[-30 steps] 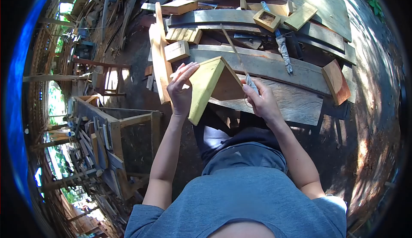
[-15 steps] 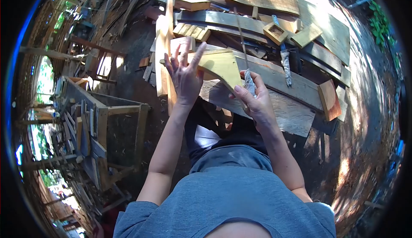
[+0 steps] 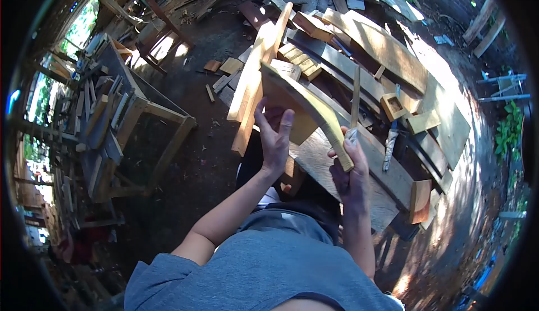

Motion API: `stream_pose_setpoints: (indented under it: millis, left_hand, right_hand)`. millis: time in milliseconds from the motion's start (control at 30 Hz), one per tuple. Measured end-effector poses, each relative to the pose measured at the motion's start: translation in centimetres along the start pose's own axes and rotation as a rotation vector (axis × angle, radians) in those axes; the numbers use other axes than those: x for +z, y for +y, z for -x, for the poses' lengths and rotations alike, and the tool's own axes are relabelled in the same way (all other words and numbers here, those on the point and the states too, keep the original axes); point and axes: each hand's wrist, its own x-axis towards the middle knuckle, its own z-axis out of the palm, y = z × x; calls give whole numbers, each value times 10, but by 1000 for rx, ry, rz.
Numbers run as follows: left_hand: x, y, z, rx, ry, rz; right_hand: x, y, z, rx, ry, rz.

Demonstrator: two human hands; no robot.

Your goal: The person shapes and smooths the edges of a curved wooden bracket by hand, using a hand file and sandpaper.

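Observation:
A curved piece of pale wood (image 3: 317, 109) is held up before me, its narrow edge turned partly toward my view. My right hand (image 3: 353, 165) is closed on its lower end. The same hand holds a long, thin, flat-bladed tool (image 3: 356, 95) upright, its handle wrapped in whitish material and mostly hidden by the fingers. Close to the inner face of the wood, my left hand (image 3: 275, 140) is open, with thumb and fingers apart.
A low bench of grey planks (image 3: 387, 184) carries wood blocks (image 3: 300, 61), a small box-like block (image 3: 393, 106) and another wrapped-handle tool (image 3: 389, 149). Long light battens (image 3: 261, 69) stick out at its left. A wooden frame table (image 3: 168, 111) piled with offcuts stands further left.
The curved wood has turned from its broad face toward its edge. My left hand has come off its top and dropped lower. The view has swung left.

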Motion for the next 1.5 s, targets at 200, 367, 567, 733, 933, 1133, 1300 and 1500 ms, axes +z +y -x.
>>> stream_pose_setpoints:
  millis: [200,367,567,733,933,1133,1300,1500]
  left_hand:
    - [31,-18,-17,-60,-222,-748]
    - [44,-67,-27,-318,-275,-705]
    - [43,-75,-55,-321,-370,-710]
    - [52,-79,-75,-63,-324,-1116]
    - [39,-86,-89,126,-287,-1130]
    - [0,-39,-43,595,-671,-903]
    - [12,-13,-71,754,-895,-956]
    - [56,-11,-80,824,-1186,-1236]
  right_hand:
    - [-15,31,-3,347,156,-661]
    - [-12,34,-6,355,213,-716]
    - [-15,35,-10,364,177,-643]
    - [-15,35,-9,381,166,-675]
    - [-12,38,-11,344,163,-637]
    - [12,20,-27,119,243,-289]
    - [-14,10,-52,195,54,-252]
    - [-40,8,-38,133,92,-356]
